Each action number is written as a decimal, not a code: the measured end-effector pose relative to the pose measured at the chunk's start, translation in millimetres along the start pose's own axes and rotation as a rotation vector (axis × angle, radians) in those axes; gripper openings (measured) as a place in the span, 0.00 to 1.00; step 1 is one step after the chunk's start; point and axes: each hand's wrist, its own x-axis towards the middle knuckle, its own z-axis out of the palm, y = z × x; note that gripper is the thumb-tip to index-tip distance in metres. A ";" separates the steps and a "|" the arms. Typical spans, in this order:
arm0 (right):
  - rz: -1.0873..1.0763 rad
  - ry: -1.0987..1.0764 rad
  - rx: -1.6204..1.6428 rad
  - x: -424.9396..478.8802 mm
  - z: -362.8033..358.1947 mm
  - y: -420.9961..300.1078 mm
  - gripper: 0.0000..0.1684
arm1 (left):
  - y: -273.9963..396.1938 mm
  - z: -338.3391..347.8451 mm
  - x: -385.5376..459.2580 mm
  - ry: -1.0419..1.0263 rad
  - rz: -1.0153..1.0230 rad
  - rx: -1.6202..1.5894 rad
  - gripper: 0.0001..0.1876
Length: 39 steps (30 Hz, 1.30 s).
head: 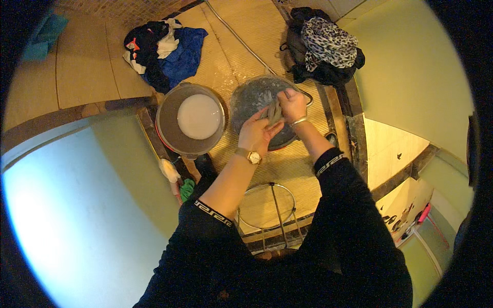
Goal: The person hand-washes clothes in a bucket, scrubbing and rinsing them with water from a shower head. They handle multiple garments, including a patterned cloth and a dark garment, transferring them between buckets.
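Observation:
Above a tub of water (250,96), both hands hold a greyish cloth (274,112). My left hand (254,133), with a watch on its wrist, supports the cloth from the near side with fingers spread around it. My right hand (293,104), wearing a bangle, pinches the cloth's far side in curled fingers. Part of the cloth is hidden by the fingers. Pale patches of foam or reflection show on the dark water. To the left of the tub stands a bucket (167,131) holding whitish, cloudy liquid (199,116).
A clothes pile (181,50) lies at the back left. At the back right is a dark heap (296,50) topped by an animal-print cloth (329,42). A hose (238,35) runs across the ribbed floor (227,161) towards the tub. A metal ring stand (272,204) is close before me.

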 end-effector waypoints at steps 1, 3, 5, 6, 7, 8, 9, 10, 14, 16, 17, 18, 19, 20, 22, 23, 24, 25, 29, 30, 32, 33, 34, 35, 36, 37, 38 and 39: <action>0.012 -0.085 -0.185 4.9 -4.0 7.1 0.16 | 4.5 2.2 0.9 0.059 0.005 0.021 0.26; -0.067 -0.050 -0.479 17.3 -0.7 14.6 0.17 | 13.7 10.1 7.9 0.172 0.012 0.060 0.28; -0.171 -0.067 -0.686 13.9 3.9 20.4 0.19 | 21.3 4.2 3.8 0.212 0.030 0.044 0.34; -0.251 -0.103 -0.731 6.5 18.1 15.7 0.21 | 26.3 -4.7 5.0 0.280 0.057 0.055 0.34; -0.314 -0.130 -0.788 0.5 27.3 20.5 0.24 | 26.5 -5.2 6.9 0.336 0.065 0.068 0.35; -0.425 -0.309 -0.848 -1.6 37.6 24.3 0.29 | 25.2 -5.4 7.8 0.384 0.060 0.042 0.35; -0.306 -0.425 -0.864 1.4 41.7 26.9 0.30 | 24.3 -4.3 7.7 0.393 0.052 0.064 0.35; -0.185 -0.540 -0.876 9.0 44.7 29.5 0.31 | 23.6 -3.1 7.7 0.402 0.044 0.086 0.35; 0.245 -0.461 -0.543 19.9 55.0 52.8 0.27 | 12.6 0.6 14.1 0.377 -0.030 0.167 0.38; 0.159 -0.298 -0.330 4.5 55.9 31.0 0.25 | 13.9 -1.6 16.1 0.491 -0.066 0.157 0.33; 0.149 -0.381 -0.219 -8.6 47.1 1.3 0.23 | 17.6 -3.6 16.8 0.550 -0.074 0.146 0.31; 0.146 -0.451 -0.116 -20.8 30.9 -25.1 0.22 | 16.6 -15.0 23.0 0.469 -0.062 0.083 0.27; -0.015 -0.440 0.008 -32.3 19.4 -49.7 0.18 | 17.4 -36.2 29.4 0.388 -0.042 0.020 0.24; -0.182 -0.307 0.040 -49.3 5.7 -77.1 0.15 | 14.7 -47.5 34.6 0.308 -0.034 -0.041 0.22; -0.240 -0.296 0.134 -72.3 -22.6 -106.5 0.12 | 13.9 -32.7 27.4 0.181 -0.113 -0.059 0.17; -0.327 -0.262 0.191 -83.6 -24.8 -125.4 0.12 | 17.7 -54.1 31.5 0.066 -0.161 -0.076 0.18; -0.384 -0.216 0.235 -94.7 -28.1 -130.0 0.12 | 10.9 -46.1 30.8 0.043 -0.155 -0.061 0.17; -0.444 -0.173 0.285 -100.3 -30.4 -131.2 0.13 | 8.2 -35.0 25.9 0.025 -0.142 -0.045 0.16; -0.283 -0.019 0.359 -78.4 -23.4 -119.3 0.12 | 10.0 -15.9 17.1 0.100 0.104 0.965 0.14; -0.182 0.026 0.335 -56.5 -13.8 -95.9 0.12 | 8.3 -18.4 20.4 0.138 0.187 1.493 0.15; -0.045 0.092 0.264 -44.1 -7.9 -71.6 0.12 | 4.1 4.6 16.6 0.222 0.164 1.681 0.16; -0.022 0.106 0.222 -45.8 -7.7 -75.6 0.11 | 5.2 6.0 14.3 0.245 0.137 1.739 0.16; 0.001 0.120 0.179 -47.7 -7.8 -79.5 0.11 | 6.8 7.8 12.5 0.268 0.111 1.798 0.17; -0.091 0.081 0.225 -61.5 -5.9 -85.4 0.12 | 6.7 4.2 6.5 0.220 0.096 1.404 0.17; -0.196 0.037 0.280 -81.0 -6.6 -108.9 0.12 | 11.6 2.9 -6.0 0.183 0.096 1.010 0.18; -0.302 0.001 0.322 -90.3 -9.8 -120.2 0.12 | 12.7 5.2 -16.5 0.129 0.092 0.612 0.19; -0.332 0.006 0.307 -87.2 -9.1 -118.3 0.12 | 14.2 6.7 -20.5 0.074 0.084 0.214 0.20; -0.367 0.003 0.293 -84.7 -5.9 -115.5 0.12 | 15.6 2.8 -17.4 0.084 0.205 0.772 0.17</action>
